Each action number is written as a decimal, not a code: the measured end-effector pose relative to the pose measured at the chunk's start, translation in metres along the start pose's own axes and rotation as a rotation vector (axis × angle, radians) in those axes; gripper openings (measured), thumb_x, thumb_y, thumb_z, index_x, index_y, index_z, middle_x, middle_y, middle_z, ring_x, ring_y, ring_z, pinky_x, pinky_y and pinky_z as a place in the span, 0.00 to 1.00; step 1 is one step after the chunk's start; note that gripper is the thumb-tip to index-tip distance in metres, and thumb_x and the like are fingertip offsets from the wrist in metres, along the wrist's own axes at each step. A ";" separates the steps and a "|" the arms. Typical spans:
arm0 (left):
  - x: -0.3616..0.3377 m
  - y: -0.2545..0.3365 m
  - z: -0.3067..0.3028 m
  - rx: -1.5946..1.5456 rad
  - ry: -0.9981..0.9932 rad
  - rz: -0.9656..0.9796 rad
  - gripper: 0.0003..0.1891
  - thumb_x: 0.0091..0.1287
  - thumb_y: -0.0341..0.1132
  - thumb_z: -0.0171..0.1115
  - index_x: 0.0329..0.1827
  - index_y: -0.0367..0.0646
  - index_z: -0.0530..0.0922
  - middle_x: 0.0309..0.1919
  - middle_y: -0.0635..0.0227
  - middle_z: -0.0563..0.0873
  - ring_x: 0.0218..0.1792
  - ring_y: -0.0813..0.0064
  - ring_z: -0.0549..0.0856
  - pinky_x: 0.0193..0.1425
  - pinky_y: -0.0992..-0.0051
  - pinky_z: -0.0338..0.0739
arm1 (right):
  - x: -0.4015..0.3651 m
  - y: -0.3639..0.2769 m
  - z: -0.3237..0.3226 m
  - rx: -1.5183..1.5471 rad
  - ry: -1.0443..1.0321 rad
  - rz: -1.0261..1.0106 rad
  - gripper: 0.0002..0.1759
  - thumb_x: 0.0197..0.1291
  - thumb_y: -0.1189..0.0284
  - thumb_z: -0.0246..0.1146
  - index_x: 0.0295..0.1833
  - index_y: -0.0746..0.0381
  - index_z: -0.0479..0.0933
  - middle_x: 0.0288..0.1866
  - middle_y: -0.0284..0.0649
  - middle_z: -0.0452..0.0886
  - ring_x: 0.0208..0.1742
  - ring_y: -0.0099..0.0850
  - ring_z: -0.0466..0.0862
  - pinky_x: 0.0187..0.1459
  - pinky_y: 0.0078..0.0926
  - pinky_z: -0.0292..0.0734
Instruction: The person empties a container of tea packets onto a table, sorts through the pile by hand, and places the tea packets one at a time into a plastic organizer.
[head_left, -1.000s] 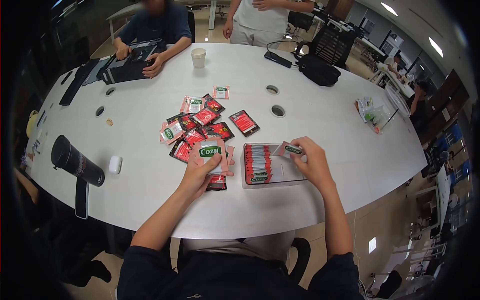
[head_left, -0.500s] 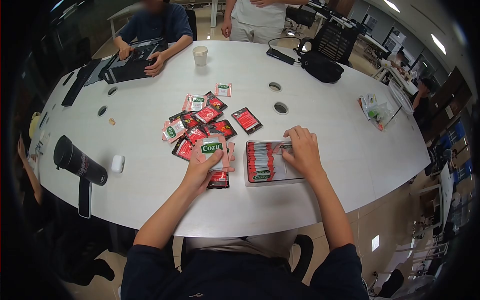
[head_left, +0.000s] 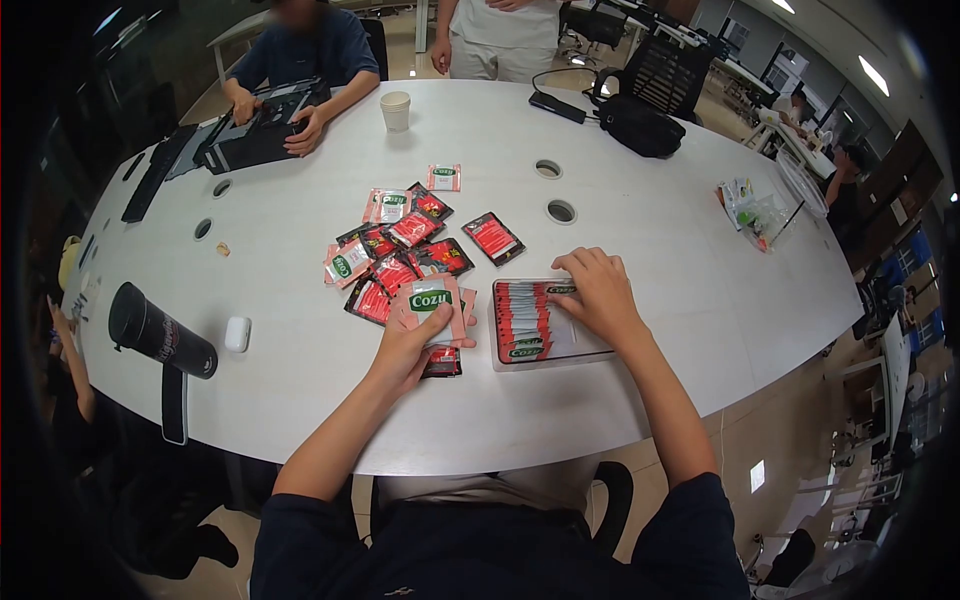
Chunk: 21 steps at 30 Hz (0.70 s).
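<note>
My left hand (head_left: 408, 345) is closed around several pink-and-white Cozy tea sachets (head_left: 430, 305), held above the table in front of the loose pile. My right hand (head_left: 600, 295) reaches over the back right of a clear-walled box (head_left: 580, 343). Its thumb and fingers close on a Cozy sachet (head_left: 562, 289) standing at the back of the box's right part. A tight row of sachets (head_left: 522, 322) fills the box's left part. Beyond my left hand lie red-and-black sachets (head_left: 415, 228) mixed with pink ones; one red-and-black sachet (head_left: 493, 238) lies apart.
On the left are a black tumbler (head_left: 160, 332), a phone (head_left: 174, 403) and a white earbud case (head_left: 237, 334). Paper cups (head_left: 396, 111) and a black bag (head_left: 640, 128) stand farther back. Across the table a person's hands hold a black device (head_left: 265, 125); another person stands nearby.
The view has shifted slightly. My right hand has moved a little left over the back of the box, and the sachet at its fingers shows more clearly. My left hand keeps its sachets.
</note>
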<state>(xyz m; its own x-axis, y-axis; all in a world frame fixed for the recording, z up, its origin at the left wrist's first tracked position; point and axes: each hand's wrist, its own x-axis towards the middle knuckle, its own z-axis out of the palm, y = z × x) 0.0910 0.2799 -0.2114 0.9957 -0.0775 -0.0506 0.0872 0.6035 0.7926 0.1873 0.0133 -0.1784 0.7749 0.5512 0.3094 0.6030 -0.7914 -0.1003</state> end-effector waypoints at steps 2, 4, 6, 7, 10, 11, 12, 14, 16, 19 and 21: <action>0.000 0.001 0.000 -0.008 -0.011 -0.007 0.27 0.70 0.34 0.67 0.67 0.43 0.63 0.53 0.54 0.82 0.49 0.61 0.87 0.45 0.60 0.91 | -0.002 -0.002 -0.007 0.016 0.000 0.006 0.27 0.47 0.62 0.77 0.53 0.54 0.78 0.48 0.33 0.79 0.55 0.34 0.77 0.53 0.37 0.68; 0.001 0.001 -0.001 -0.014 -0.022 -0.009 0.27 0.70 0.34 0.67 0.67 0.43 0.63 0.53 0.54 0.82 0.49 0.61 0.87 0.45 0.60 0.91 | -0.004 -0.001 -0.012 0.034 0.005 0.009 0.28 0.46 0.62 0.78 0.54 0.54 0.78 0.49 0.34 0.79 0.56 0.34 0.77 0.54 0.37 0.68; 0.000 0.000 -0.001 -0.005 -0.007 -0.017 0.26 0.70 0.35 0.67 0.67 0.43 0.64 0.54 0.55 0.82 0.49 0.61 0.88 0.45 0.60 0.91 | -0.009 0.002 -0.014 0.035 -0.001 0.031 0.29 0.47 0.64 0.77 0.56 0.54 0.77 0.51 0.34 0.79 0.58 0.35 0.76 0.55 0.38 0.67; 0.000 0.000 -0.001 -0.004 0.000 -0.014 0.26 0.70 0.35 0.67 0.67 0.43 0.64 0.54 0.55 0.82 0.49 0.61 0.88 0.45 0.60 0.91 | -0.011 0.003 -0.016 0.040 -0.002 0.025 0.29 0.47 0.64 0.77 0.56 0.54 0.77 0.51 0.34 0.79 0.58 0.35 0.76 0.55 0.38 0.67; 0.000 -0.001 0.001 0.005 -0.016 0.005 0.26 0.71 0.34 0.66 0.67 0.43 0.64 0.54 0.56 0.81 0.49 0.62 0.87 0.46 0.61 0.90 | -0.018 -0.004 -0.035 0.055 0.100 0.007 0.25 0.48 0.66 0.77 0.53 0.55 0.79 0.51 0.36 0.81 0.57 0.36 0.78 0.55 0.37 0.69; 0.000 -0.001 0.002 0.002 -0.029 0.010 0.25 0.70 0.36 0.67 0.65 0.44 0.65 0.53 0.56 0.82 0.49 0.64 0.87 0.45 0.61 0.90 | -0.022 -0.012 -0.050 0.174 0.198 0.004 0.23 0.48 0.67 0.77 0.51 0.57 0.80 0.49 0.37 0.82 0.55 0.38 0.79 0.53 0.37 0.70; 0.001 -0.002 0.001 -0.001 -0.039 0.019 0.24 0.69 0.37 0.68 0.64 0.46 0.66 0.51 0.57 0.83 0.48 0.65 0.87 0.44 0.62 0.91 | -0.025 -0.023 -0.067 0.296 0.293 -0.002 0.21 0.48 0.68 0.77 0.49 0.58 0.80 0.47 0.38 0.84 0.52 0.39 0.81 0.52 0.36 0.72; 0.002 -0.001 -0.002 -0.006 -0.028 0.019 0.25 0.69 0.36 0.68 0.64 0.45 0.65 0.51 0.57 0.83 0.48 0.65 0.87 0.44 0.61 0.90 | -0.038 -0.067 -0.108 0.258 0.391 -0.137 0.16 0.48 0.69 0.76 0.43 0.57 0.82 0.41 0.35 0.85 0.44 0.38 0.83 0.46 0.35 0.75; 0.001 0.001 0.002 -0.023 -0.029 -0.022 0.26 0.69 0.36 0.68 0.64 0.46 0.65 0.51 0.57 0.83 0.48 0.65 0.87 0.44 0.61 0.90 | -0.061 -0.108 -0.142 0.264 0.409 -0.306 0.13 0.48 0.70 0.76 0.40 0.52 0.82 0.37 0.31 0.84 0.39 0.32 0.84 0.39 0.31 0.76; 0.000 -0.001 0.001 0.016 -0.042 -0.021 0.23 0.72 0.36 0.65 0.65 0.45 0.65 0.52 0.59 0.83 0.50 0.66 0.87 0.47 0.62 0.90 | -0.076 -0.149 -0.181 0.234 0.476 -0.587 0.15 0.46 0.64 0.79 0.35 0.47 0.79 0.34 0.26 0.82 0.33 0.24 0.81 0.31 0.23 0.70; 0.001 -0.003 0.001 0.013 -0.016 -0.018 0.26 0.69 0.36 0.68 0.64 0.47 0.64 0.51 0.57 0.83 0.48 0.64 0.87 0.44 0.60 0.90 | -0.073 -0.159 -0.206 0.223 0.527 -0.644 0.15 0.45 0.63 0.80 0.34 0.45 0.78 0.32 0.24 0.81 0.32 0.21 0.81 0.27 0.20 0.67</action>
<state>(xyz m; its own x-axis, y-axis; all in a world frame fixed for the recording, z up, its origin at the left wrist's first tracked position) 0.0918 0.2778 -0.2131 0.9934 -0.1005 -0.0550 0.1041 0.5915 0.7995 -0.0043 0.0446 0.0094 0.1131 0.6367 0.7628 0.9608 -0.2658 0.0794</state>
